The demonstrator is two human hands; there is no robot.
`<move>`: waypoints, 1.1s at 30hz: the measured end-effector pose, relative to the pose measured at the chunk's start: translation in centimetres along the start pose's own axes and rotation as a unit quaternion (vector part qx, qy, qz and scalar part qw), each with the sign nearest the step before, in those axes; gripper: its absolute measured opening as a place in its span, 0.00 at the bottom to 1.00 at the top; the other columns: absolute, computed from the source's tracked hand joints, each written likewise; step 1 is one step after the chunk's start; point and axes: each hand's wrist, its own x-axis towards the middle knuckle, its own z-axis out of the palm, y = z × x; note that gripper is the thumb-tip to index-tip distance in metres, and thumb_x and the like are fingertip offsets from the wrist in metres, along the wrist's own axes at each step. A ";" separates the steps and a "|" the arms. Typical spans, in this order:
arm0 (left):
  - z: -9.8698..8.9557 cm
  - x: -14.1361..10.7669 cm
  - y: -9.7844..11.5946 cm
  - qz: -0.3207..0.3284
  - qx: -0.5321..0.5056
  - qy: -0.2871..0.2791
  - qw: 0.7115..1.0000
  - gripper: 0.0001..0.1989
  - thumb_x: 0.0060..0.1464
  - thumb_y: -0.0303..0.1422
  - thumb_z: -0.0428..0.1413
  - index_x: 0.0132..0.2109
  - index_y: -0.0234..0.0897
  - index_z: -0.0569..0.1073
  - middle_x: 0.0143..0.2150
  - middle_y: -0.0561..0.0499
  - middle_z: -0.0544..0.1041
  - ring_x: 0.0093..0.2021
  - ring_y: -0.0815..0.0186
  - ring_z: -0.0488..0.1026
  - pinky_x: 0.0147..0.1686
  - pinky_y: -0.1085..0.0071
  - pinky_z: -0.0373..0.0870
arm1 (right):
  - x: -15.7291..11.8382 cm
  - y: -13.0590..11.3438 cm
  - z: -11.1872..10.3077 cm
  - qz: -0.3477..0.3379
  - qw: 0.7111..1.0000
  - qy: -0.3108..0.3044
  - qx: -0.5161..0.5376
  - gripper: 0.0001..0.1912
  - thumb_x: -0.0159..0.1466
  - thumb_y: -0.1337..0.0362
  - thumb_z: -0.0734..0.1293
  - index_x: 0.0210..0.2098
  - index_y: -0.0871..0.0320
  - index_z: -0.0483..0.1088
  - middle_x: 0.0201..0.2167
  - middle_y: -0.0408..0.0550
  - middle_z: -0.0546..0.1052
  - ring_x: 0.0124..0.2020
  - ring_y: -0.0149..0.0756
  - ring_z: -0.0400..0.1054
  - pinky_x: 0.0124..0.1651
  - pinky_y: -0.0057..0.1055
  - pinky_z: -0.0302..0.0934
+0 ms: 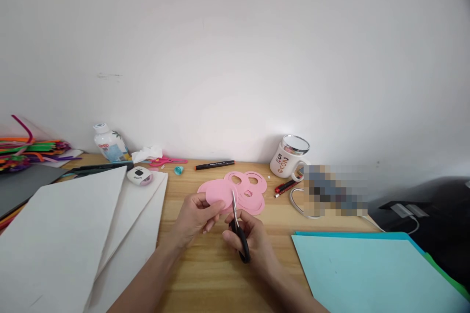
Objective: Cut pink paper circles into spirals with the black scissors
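Note:
Between the thumb and fingers of my left hand (200, 215) is a round piece of pink paper (219, 192), raised above the desk. My right hand (251, 237) grips black-handled scissors (240, 239), their blades pointing away from me at the right edge of the pink circle. Whether the blades are biting into the paper is hard to make out. Just behind both hands, several pink paper pieces with cut-out holes (253, 201) lie overlapping on the wooden desk (198, 274).
White sheets (66, 234) cover the left side, with a white tape dispenser (139, 176) on them. A bottle (110, 144), pink scissors (167, 161), a black marker (215, 165) and a mug (288, 159) line the wall. Light-blue sheets (367, 269) lie at right.

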 end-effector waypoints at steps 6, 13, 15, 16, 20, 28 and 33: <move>-0.2 0.0 -0.2 -0.002 0.021 -0.023 1.000 0.13 0.41 0.38 0.61 0.21 0.32 0.70 0.13 0.58 0.64 0.11 0.78 0.55 0.10 0.80 0.47 | 0.1 -0.9 0.1 -0.040 0.999 -0.010 0.003 0.20 0.50 0.55 0.71 0.34 0.58 0.62 0.19 0.36 0.61 0.20 0.26 0.50 0.22 0.24 0.43; -0.1 0.0 0.0 0.004 0.030 -0.025 0.999 0.13 0.42 0.39 0.60 0.23 0.32 0.71 0.14 0.57 0.65 0.11 0.78 0.54 0.11 0.79 0.47 | 0.2 -1.1 0.0 -0.029 0.999 -0.015 0.018 0.19 0.50 0.55 0.71 0.33 0.58 0.62 0.17 0.34 0.58 0.18 0.25 0.45 0.21 0.24 0.38; -0.2 0.0 -0.1 0.007 0.035 -0.029 0.999 0.13 0.43 0.39 0.59 0.24 0.31 0.70 0.15 0.57 0.66 0.11 0.79 0.54 0.11 0.79 0.47 | 0.2 -1.0 0.0 -0.026 0.999 -0.015 0.020 0.19 0.49 0.54 0.71 0.32 0.58 0.62 0.17 0.33 0.57 0.18 0.24 0.44 0.20 0.24 0.38; -0.2 0.1 -0.1 0.007 0.035 -0.030 0.999 0.14 0.43 0.39 0.59 0.23 0.32 0.69 0.15 0.57 0.66 0.12 0.79 0.54 0.11 0.79 0.47 | 0.2 -0.9 -0.1 -0.024 0.999 -0.014 0.018 0.19 0.49 0.54 0.71 0.32 0.58 0.62 0.16 0.33 0.57 0.17 0.24 0.44 0.20 0.24 0.38; -0.3 0.1 -0.2 0.007 0.028 -0.025 0.999 0.14 0.43 0.40 0.59 0.23 0.32 0.68 0.15 0.57 0.66 0.11 0.79 0.54 0.11 0.80 0.47 | 0.2 -0.8 -0.2 -0.022 1.000 -0.002 0.003 0.19 0.49 0.52 0.71 0.31 0.57 0.62 0.16 0.33 0.57 0.16 0.24 0.45 0.19 0.23 0.39; 0.0 -0.1 0.3 0.014 0.012 -0.006 1.000 0.15 0.40 0.41 0.61 0.23 0.32 0.69 0.13 0.59 0.63 0.11 0.80 0.52 0.10 0.80 0.45 | 0.1 -0.8 -0.2 -0.011 1.000 0.008 -0.003 0.19 0.49 0.52 0.71 0.30 0.57 0.62 0.14 0.33 0.57 0.15 0.22 0.45 0.17 0.22 0.40; -0.1 -0.1 0.3 0.011 0.010 -0.005 1.000 0.15 0.40 0.40 0.61 0.23 0.32 0.68 0.13 0.59 0.63 0.11 0.79 0.53 0.10 0.80 0.44 | 0.1 -0.7 -0.2 -0.006 1.000 0.002 -0.004 0.19 0.50 0.52 0.70 0.30 0.58 0.62 0.14 0.32 0.58 0.14 0.22 0.47 0.16 0.21 0.42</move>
